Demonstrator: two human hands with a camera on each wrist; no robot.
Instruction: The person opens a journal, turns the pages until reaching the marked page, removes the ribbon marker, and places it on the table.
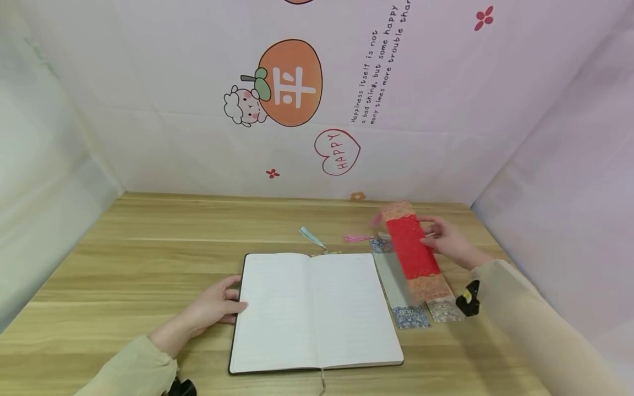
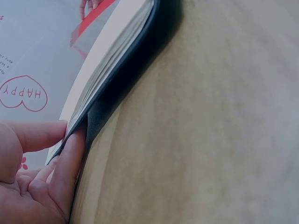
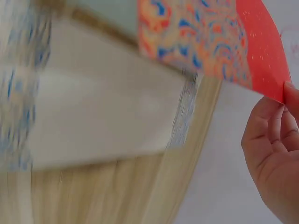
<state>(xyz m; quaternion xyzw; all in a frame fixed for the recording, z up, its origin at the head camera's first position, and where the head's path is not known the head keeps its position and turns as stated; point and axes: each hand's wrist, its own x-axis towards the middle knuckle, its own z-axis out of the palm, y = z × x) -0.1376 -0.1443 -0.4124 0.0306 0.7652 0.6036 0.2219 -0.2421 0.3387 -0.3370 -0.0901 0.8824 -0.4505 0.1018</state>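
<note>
An open notebook [image 1: 277,313] with blank-looking pale pages and a dark cover lies on the table. At its left edge my left hand [image 1: 218,302] pinches the page edges and cover, thumb above and fingers beneath, as the left wrist view shows. My right hand [image 1: 448,242] pinches the long side of a red bookmark [image 1: 413,247] with orange patterned ends, between thumb and fingers. That bookmark is raised and tilted over a grey-green bookmark [image 1: 391,275] with blue patterned ends and a pale bookmark [image 3: 107,102], partly hiding both.
A light blue tassel [image 1: 312,236] lies behind the notebook, beside a yellowish patterned strip mostly hidden by it. A pink tassel [image 1: 358,238] lies left of the grey-green bookmark. Printed white cloth [image 1: 198,165] hangs behind the wooden table [image 1: 148,247].
</note>
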